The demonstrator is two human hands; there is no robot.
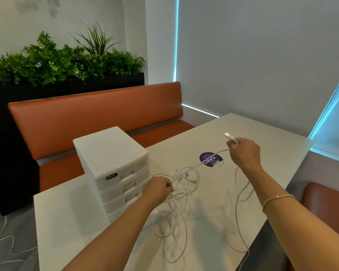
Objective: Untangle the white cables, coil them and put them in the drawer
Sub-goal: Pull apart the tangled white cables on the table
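A pale grey rectangular table (262,133) stands against an orange padded bench (98,118) backed by a planter of green foliage (63,61), and at the table's left sits a white plastic stack of drawers (114,169), all closed. Just right of it the left hand (159,189), arm outstretched, has its fingers curled round the knot of tangled white cables (184,184) heaped mid-table. One strand runs taut up and rightward to the raised right hand (245,153), fingers clamped near its metal-tipped white plug (229,136), which points away and leftward.
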